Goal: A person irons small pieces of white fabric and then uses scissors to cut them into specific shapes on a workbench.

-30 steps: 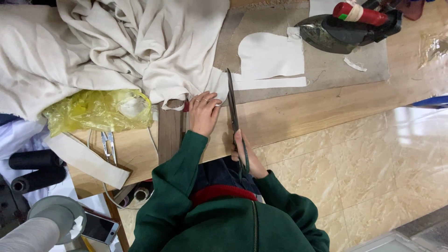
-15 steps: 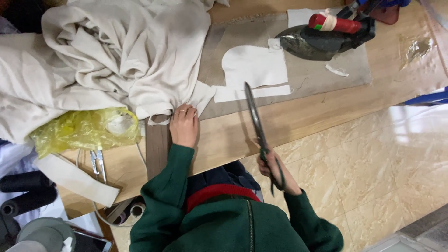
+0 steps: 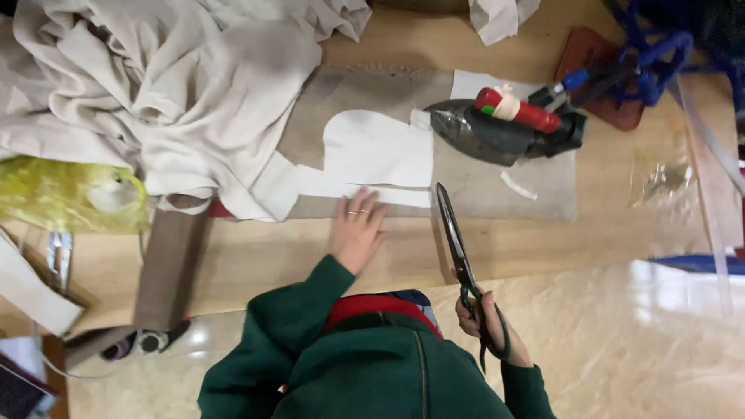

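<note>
My left hand (image 3: 357,227) lies flat, fingers apart, on the near edge of a white cut fabric piece (image 3: 378,154) that rests on a grey-brown pressing mat (image 3: 512,203). My right hand (image 3: 490,326) grips the handles of long black scissors (image 3: 458,250), whose closed blades point away from me toward the strip of white fabric. The scissor tip is just right of the left hand, near the fabric's lower edge. Both arms wear dark green sleeves.
A heap of cream cloth (image 3: 163,93) covers the left of the wooden table (image 3: 605,240). A dark iron (image 3: 497,132) with a red handle sits on the mat's right. A yellow plastic bag (image 3: 74,194) lies far left. Blue cord (image 3: 644,54) is at the top right.
My left hand has moved right, from the edge of the cream cloth onto the white fabric piece. The scissors have moved up and closer to that piece.
</note>
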